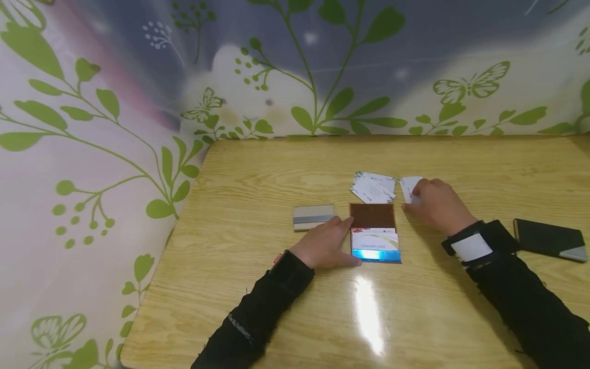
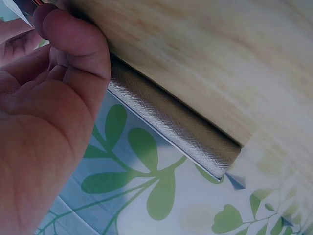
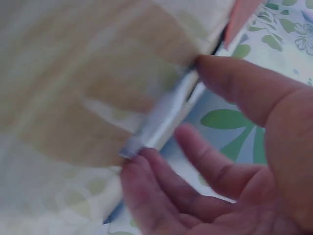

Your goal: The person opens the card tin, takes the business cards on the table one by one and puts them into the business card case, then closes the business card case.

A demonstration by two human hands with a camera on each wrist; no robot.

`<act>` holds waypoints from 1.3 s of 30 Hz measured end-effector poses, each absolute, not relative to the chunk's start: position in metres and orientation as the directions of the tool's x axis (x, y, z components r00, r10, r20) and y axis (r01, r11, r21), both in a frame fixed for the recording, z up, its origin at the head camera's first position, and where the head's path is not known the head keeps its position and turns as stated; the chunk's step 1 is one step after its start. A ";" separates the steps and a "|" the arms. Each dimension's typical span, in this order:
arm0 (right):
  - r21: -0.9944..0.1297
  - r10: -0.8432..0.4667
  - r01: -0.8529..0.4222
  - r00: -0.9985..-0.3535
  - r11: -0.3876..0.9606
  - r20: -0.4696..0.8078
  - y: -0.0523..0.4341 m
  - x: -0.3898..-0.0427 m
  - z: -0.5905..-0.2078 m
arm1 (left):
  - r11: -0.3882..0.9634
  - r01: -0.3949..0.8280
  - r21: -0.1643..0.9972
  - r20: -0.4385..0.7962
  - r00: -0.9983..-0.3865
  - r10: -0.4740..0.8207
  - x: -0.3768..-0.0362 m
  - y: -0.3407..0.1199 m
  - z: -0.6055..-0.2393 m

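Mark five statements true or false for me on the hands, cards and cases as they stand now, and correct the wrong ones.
1. The left-hand grip is at the left edge of the brown rectangular card holder. True.
2. The black rectangular case with a silver corner lies to the right of the right-hand grip. True.
3. The right-hand grip is on that black case. False: it is on a white floral-printed card.
4. The brown holder is closed. False: it lies open, with a white printed card above a shiny blue strip in its nearer half.
5. The beige rectangular case with a silver band lies left of the brown holder. True.
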State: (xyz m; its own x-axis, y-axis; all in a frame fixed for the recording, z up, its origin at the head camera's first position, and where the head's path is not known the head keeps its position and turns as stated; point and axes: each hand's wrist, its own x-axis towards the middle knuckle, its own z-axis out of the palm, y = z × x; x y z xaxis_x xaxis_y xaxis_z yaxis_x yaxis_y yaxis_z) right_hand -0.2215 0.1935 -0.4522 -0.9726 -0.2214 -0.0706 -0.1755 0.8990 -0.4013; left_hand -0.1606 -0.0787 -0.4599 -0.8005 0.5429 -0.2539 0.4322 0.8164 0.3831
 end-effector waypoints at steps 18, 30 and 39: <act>-0.352 -0.174 -0.157 -0.985 0.923 -0.016 0.206 -0.216 -0.452 | 0.818 0.439 0.371 -0.252 -0.800 0.544 -0.161 -0.079 -0.458; -0.330 -0.146 -0.103 -0.984 0.938 -0.107 0.196 -0.212 -0.441 | 0.794 0.433 0.427 -0.224 -0.800 0.557 -0.161 -0.079 -0.460; -0.457 -0.490 -0.429 -0.872 0.779 -0.017 0.177 -0.191 -0.440 | 0.772 0.482 0.414 -0.190 -0.784 0.591 -0.161 -0.081 -0.460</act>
State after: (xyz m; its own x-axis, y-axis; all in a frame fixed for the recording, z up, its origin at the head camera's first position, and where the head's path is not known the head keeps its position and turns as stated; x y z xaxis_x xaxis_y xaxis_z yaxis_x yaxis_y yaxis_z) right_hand -0.1912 0.1773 -0.4401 -0.8718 -0.4895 -0.0169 -0.4286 0.7792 -0.4573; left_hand -0.1614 -0.0807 -0.4605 -0.7839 0.5910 -0.1905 0.4818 0.7725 0.4137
